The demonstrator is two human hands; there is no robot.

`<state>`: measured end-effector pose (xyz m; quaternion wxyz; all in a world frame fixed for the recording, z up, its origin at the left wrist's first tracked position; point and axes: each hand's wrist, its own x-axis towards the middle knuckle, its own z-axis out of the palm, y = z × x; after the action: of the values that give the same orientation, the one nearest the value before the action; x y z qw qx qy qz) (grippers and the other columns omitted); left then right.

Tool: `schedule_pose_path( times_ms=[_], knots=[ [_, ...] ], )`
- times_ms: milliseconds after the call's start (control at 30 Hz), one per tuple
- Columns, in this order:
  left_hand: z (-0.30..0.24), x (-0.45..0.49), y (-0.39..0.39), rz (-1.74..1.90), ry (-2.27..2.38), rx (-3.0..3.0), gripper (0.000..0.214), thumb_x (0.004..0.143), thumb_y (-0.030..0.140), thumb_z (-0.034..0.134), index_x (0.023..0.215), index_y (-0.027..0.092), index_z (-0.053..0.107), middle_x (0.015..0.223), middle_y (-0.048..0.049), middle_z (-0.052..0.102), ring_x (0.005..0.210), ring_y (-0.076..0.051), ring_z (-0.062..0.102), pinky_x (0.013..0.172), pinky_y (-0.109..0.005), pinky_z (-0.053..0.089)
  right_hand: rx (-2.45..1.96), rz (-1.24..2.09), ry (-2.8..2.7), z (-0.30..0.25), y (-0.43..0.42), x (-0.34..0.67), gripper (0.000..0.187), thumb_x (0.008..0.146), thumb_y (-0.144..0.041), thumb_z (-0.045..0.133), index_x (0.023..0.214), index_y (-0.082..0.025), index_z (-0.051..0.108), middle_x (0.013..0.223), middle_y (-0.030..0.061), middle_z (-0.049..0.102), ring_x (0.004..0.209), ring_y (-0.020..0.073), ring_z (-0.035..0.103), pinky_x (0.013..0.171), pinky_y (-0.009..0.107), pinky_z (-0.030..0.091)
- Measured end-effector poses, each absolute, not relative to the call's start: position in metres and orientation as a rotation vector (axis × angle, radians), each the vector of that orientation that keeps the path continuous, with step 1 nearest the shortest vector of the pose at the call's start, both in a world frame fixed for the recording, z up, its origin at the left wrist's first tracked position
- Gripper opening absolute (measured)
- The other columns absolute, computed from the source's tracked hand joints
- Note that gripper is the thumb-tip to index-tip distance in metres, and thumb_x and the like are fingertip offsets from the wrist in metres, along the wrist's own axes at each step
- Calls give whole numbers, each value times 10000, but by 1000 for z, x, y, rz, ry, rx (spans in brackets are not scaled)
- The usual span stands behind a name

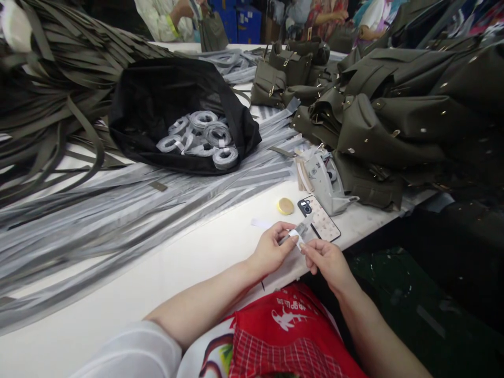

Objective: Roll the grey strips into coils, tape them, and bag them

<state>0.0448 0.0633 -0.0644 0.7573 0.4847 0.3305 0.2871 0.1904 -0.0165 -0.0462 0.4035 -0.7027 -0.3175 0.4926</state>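
Observation:
My left hand (274, 245) is closed around a plastic-wrapped grey strap roll (303, 226), just above the near edge of the table. A white paper band (296, 239) runs round the roll. At the lower end of that band, my right hand (322, 257) pinches the paper between thumb and fingers. Close beyond both hands lie a phone (323, 218) in a patterned case and a round yellow tape roll (285, 206). A white paper strip (260, 223) is left of them. Beside the phone stands a grey tape dispenser (326, 181).
A black bag (134, 105) holds several wrapped strap rolls (226, 157). Long plastic-covered straps (157, 210) spread across the white table (137, 294). Loose dark straps (59, 79) heap at left, olive handbags (378, 126) at right. Other people (165, 21) work at the far side.

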Motion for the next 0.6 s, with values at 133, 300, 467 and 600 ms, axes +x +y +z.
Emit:
schedule_pose_path(
  times_ms=[133,300,467,600],
  knots=[
    [-69,46,62,602,733,986,493,778,537,665,1053,138,575,708,10,604,632,-104,530,627,-226,402,-1723,1268,-783,-53,-16,190,428,733,-569,724,611,-174,612,515,-20,620,417,91,516,447,213,419],
    [-66,47,59,602,851,951,511,775,569,650,1024,122,639,701,-9,611,593,-105,495,585,-231,404,-1628,1340,-811,-58,-17,186,408,729,-567,725,759,-161,686,690,46,730,581,164,660,622,296,548],
    [-53,42,50,684,906,1165,384,851,472,580,1042,154,677,874,-62,674,773,-174,575,780,-308,471,-1669,1287,-876,-67,-18,182,333,776,-520,641,767,-195,711,714,47,746,640,210,690,663,317,568],
    [-60,44,35,654,1036,1363,330,846,438,544,1004,194,700,972,-103,668,892,-228,574,846,-361,450,-1905,1091,-1007,-89,-19,187,254,692,-473,616,575,-265,701,556,35,710,545,261,674,514,323,542]
  ],
)
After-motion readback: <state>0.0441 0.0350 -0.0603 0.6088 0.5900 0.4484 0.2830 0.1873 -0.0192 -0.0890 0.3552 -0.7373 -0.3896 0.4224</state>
